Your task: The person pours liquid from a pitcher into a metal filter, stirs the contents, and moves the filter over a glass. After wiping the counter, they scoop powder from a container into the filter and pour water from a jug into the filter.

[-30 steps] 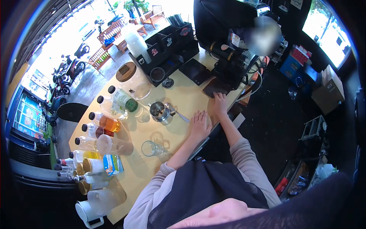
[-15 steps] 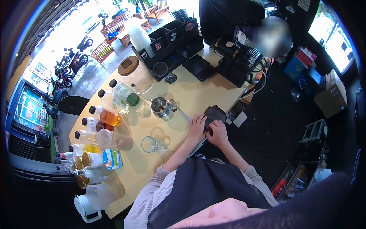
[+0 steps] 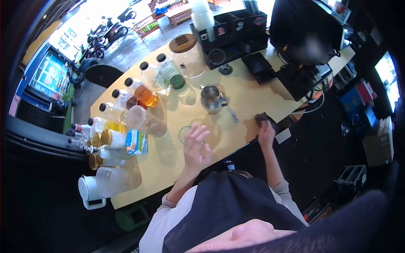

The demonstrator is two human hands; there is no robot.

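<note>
My left hand is raised, its fingers apart and nothing in it, and partly hides a clear glass. At the table's edge, my right hand has its fingers closed on a dark cloth. A metal pitcher stands on the wooden table, beyond both hands. Beside the pitcher lies a spoon-like tool with a pale handle.
Several bottles line the table's left side, with a milk carton and a white jug nearer. A wooden-lidded jar, a black organizer and a black machine stand behind.
My left hand has left the cloth, moved left and opened near the glass. My right hand has stayed with the cloth at the table's edge. The camera view has shifted.
</note>
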